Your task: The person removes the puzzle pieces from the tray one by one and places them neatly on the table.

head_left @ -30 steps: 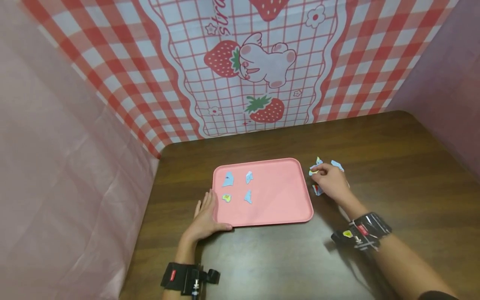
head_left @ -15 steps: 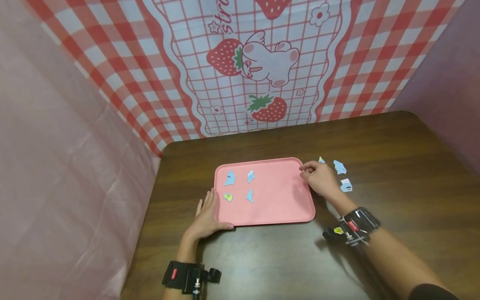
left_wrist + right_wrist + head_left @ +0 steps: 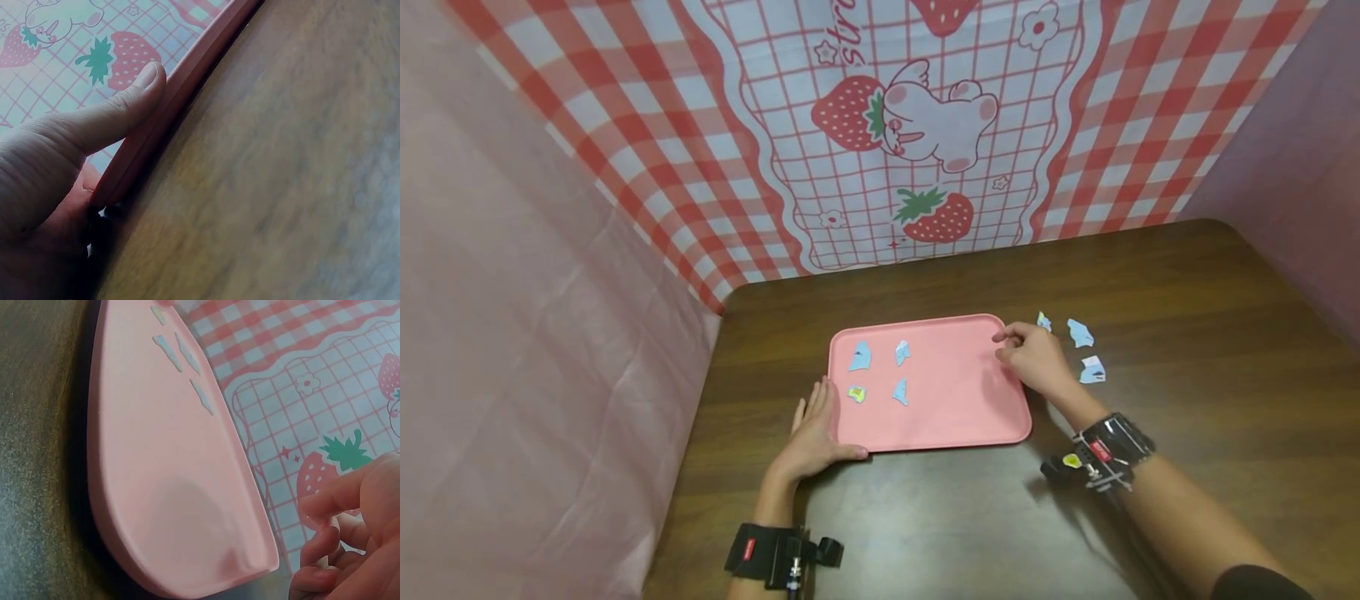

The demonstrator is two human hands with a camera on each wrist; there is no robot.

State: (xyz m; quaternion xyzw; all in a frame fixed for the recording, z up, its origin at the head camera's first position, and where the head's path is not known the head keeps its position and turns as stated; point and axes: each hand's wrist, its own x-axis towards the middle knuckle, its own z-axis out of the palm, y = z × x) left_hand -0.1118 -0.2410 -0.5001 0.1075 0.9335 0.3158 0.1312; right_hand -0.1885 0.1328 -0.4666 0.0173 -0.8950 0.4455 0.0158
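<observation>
My left hand (image 3: pixel 816 437) lies against the left end of the pink tray (image 3: pixel 955 400). Its thumb (image 3: pixel 125 112) reaches over the rim in the left wrist view. On the tray's left half lie a blue paper piece (image 3: pixel 860 356), a yellow piece (image 3: pixel 857 394), a pale piece (image 3: pixel 902 352) and a narrow blue piece (image 3: pixel 900 392). My right hand (image 3: pixel 1037 358) hovers over the tray's right edge, its fingers (image 3: pixel 319 544) bent. In the head view, index and thumb stand apart; I cannot tell whether a small scrap is in the fingers.
Right of the tray, on the brown wooden table (image 3: pixel 1172 317), lie paper pieces: a small one (image 3: pixel 1043 321), a blue one (image 3: pixel 1081 333) and a white-and-blue one (image 3: pixel 1093 369). A strawberry-print cloth (image 3: pixel 925 142) hangs behind the table. A pink curtain (image 3: pixel 550 333) covers the left side.
My right hand has moved left from the loose pieces to the tray's right edge, uncovering the white-and-blue piece. My left hand keeps its place at the tray.
</observation>
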